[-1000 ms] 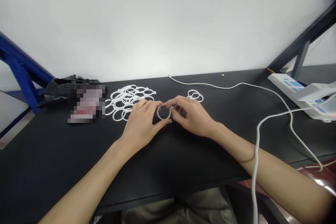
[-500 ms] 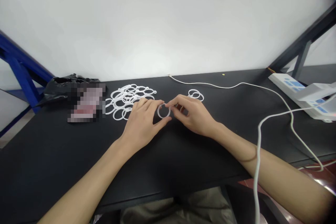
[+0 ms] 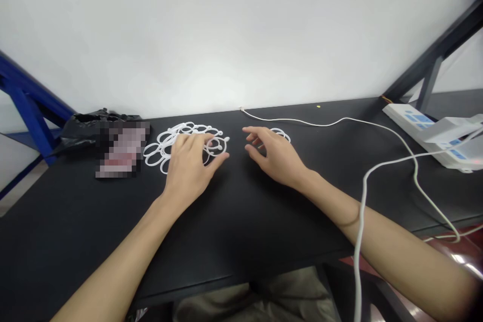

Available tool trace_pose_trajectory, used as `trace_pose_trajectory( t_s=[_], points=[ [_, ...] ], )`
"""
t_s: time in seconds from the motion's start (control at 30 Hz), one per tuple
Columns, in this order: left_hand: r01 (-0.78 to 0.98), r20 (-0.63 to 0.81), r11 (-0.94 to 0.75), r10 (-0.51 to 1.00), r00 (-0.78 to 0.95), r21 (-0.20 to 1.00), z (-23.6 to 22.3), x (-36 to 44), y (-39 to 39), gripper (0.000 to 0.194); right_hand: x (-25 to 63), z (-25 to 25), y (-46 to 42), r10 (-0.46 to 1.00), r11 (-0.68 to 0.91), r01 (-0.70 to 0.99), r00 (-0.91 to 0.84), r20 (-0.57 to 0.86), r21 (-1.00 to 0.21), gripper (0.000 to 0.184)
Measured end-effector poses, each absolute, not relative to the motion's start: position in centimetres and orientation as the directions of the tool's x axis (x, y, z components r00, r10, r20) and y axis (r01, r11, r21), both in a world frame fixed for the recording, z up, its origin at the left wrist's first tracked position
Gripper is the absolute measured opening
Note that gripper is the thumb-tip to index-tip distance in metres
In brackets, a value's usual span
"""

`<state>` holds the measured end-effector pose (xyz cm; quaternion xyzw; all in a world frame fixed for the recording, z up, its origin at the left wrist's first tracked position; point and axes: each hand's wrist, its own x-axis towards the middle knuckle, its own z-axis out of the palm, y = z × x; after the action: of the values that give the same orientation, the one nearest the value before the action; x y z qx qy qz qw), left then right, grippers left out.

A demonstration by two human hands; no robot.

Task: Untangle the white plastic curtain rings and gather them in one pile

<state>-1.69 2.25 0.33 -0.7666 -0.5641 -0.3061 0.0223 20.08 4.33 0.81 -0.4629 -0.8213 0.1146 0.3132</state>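
Observation:
A white ring [image 3: 225,147] with a small knob on its rim is at the fingers of my left hand [image 3: 188,163], which appears to hold it between thumb and fingers. Just under and behind that hand lies a loose pile of similar white rings [image 3: 165,147], partly covered by it. My right hand [image 3: 277,155] hovers over the table with its fingers apart and nothing in them. Behind the right hand a few white rings [image 3: 281,132] lie partly hidden.
On the black table [image 3: 234,226], a crumpled black bag [image 3: 96,119] and a pixelated packet [image 3: 124,151] lie at the left. A white cable [image 3: 328,125] runs to the right, its near stretch passing over my right forearm. A white device [image 3: 422,133] stands at the right.
Both hands gripped a ring between them in front of the pile. Now my right hand has let go and opened, while my left hand has moved left toward the pile, apparently with the ring.

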Motion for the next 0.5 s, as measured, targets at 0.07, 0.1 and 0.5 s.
trace_pose_trajectory(
  t_s=[0.07, 0.1, 0.5],
  points=[
    [0.907, 0.515, -0.326, 0.844, 0.151, 0.267, 0.3, -2.2, 2.7, 0.035, 20.6, 0.8, 4.9, 0.836, 0.510, 0.764, -0.334, 0.435, -0.394, 0.037],
    [0.919, 0.518, -0.306, 0.844, 0.142, 0.247, 0.2, -2.4, 2.8, 0.036, 20.8, 0.8, 5.2, 0.835, 0.491, 0.799, -0.320, 0.446, -0.346, 0.036],
    [0.950, 0.448, -0.281, 0.872, 0.195, 0.133, -0.7, -2.0, 2.6, 0.034, 22.0, 0.4, 6.4, 0.900, 0.299, 0.947, -0.238, 0.366, -0.118, 0.038]
  ],
)
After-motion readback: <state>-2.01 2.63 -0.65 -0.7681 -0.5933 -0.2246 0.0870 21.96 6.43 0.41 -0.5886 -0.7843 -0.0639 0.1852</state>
